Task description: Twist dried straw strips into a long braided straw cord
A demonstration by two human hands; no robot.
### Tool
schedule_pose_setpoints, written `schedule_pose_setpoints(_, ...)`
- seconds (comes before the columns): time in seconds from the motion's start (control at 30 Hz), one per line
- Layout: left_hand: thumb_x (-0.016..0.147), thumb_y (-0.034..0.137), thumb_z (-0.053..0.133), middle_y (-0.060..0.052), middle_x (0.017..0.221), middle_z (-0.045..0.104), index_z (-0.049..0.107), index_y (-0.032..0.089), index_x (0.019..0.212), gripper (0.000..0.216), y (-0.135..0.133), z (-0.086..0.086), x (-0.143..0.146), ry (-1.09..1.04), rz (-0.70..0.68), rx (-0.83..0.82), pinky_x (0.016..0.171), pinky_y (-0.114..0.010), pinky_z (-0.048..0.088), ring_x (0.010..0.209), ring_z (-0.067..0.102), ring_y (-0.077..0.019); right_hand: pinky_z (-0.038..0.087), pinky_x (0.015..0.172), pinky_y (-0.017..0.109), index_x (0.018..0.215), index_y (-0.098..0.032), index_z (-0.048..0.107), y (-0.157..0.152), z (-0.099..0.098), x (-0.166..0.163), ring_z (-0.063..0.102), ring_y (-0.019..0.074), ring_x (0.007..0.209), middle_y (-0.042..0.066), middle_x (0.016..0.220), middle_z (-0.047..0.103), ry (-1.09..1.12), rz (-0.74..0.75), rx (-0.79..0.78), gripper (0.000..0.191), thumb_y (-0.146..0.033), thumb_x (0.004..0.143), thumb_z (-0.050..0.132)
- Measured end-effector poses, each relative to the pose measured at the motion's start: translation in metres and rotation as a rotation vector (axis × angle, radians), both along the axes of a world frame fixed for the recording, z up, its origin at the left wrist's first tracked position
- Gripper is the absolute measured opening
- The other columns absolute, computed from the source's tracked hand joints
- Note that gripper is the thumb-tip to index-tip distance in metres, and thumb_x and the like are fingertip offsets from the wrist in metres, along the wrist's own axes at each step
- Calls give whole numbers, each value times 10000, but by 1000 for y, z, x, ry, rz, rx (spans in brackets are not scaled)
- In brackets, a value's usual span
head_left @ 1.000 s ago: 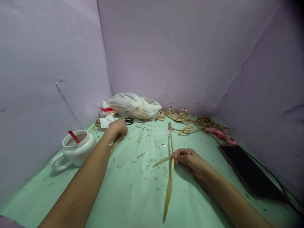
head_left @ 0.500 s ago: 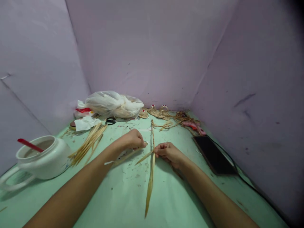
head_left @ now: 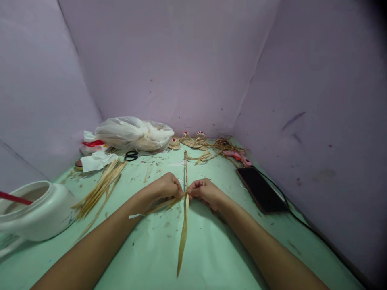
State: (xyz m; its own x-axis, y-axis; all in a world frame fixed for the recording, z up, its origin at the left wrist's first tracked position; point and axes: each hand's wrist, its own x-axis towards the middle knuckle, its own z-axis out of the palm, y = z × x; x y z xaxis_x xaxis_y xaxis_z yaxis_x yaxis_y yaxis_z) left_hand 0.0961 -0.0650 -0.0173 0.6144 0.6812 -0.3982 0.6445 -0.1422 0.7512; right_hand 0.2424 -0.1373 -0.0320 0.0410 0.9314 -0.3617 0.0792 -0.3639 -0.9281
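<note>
A thin braid of dried straw-coloured fibre (head_left: 186, 167) runs up the middle of the green table. My right hand (head_left: 207, 193) pinches the braid's lower end from the right. My left hand (head_left: 167, 187) is closed on a dried fibre strip (head_left: 163, 206) and touches the same spot from the left; part of that strip trails back under the left wrist. Another loose strip (head_left: 183, 245) hangs from the braid toward me, pointed at its end. The fingertips hide the exact crossing of the strips.
A bundle of dried strips (head_left: 101, 187) and a white pot (head_left: 45, 213) with a red handle lie at left. Behind are a plastic bag (head_left: 136, 135), scissors (head_left: 131, 156) and woven pieces (head_left: 193, 141). A phone (head_left: 262, 189), a cable and a pink tool (head_left: 238, 157) are at right.
My left hand has moved right with its strip, closing the gap to the braid and my right hand. The right hand keeps its pinch. The whole view has shifted slightly.
</note>
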Motion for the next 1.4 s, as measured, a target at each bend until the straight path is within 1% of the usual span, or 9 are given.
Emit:
schedule_pose_setpoints(0.13,477,199,537,49,372,392,571,136,574,120,3,-1,0,9,79,-72,376,-197,247,373,330,-71,90,359,211,513,-130,530,1,-3,1,174,24,310,-74,329,382,-28,8,-5,72,-120,583,516)
schedule_pose_setpoints(0.3,501,243,548,44,376,406,567,139,584,134,4,0,-1,-41,46,-89,353,-194,231,357,335,-72,106,364,210,533,-129,542,2,-6,1,221,24,322,-50,395,476,-25,-14,-3,49,-115,577,523)
schedule_pose_setpoints(0.47,529,264,538,11,447,488,577,123,584,157,1,2,1,-20,54,-80,339,-191,220,344,350,-65,115,374,209,496,-130,532,0,-1,0,187,25,317,-73,322,373,-38,2,1,98,-128,594,532)
schedule_pose_setpoints(0.63,511,203,533,26,431,472,620,121,617,160,1,-2,1,15,19,15,384,-186,272,378,381,-70,109,372,216,503,-131,536,0,0,0,190,25,308,-67,340,403,-59,-1,-7,80,-107,578,522)
schedule_pose_setpoints(0.77,472,131,506,29,411,464,613,121,572,147,-1,-4,4,90,12,135,410,-188,291,399,389,-74,108,372,218,507,-135,540,1,-4,2,190,26,308,-65,350,412,-74,-3,-13,70,-101,566,521)
schedule_pose_setpoints(0.9,469,106,468,38,359,412,545,132,523,98,-5,4,5,72,83,38,388,-191,283,369,378,-82,117,374,214,507,-131,543,3,-7,4,194,24,316,-54,374,445,-84,-1,-8,69,-114,572,527)
schedule_pose_setpoints(1.07,506,155,500,35,358,412,550,137,551,69,-8,11,4,16,47,-48,362,-187,248,351,369,-84,135,370,203,516,-129,542,3,-6,3,215,23,321,-44,400,486,-77,-8,-8,62,-104,572,533)
schedule_pose_setpoints(1.27,508,168,523,35,406,438,606,125,602,133,3,-6,2,39,35,41,382,-186,270,367,371,-72,170,368,181,508,-125,547,3,-9,1,266,25,338,-40,409,507,-128,-30,15,81,-67,557,518)
schedule_pose_setpoints(1.4,500,154,527,26,430,463,624,117,619,158,-1,-12,4,36,4,89,409,-190,295,391,390,-74,197,383,180,511,-125,549,3,-12,0,305,35,365,-31,431,531,-143,-46,36,88,-51,535,508)
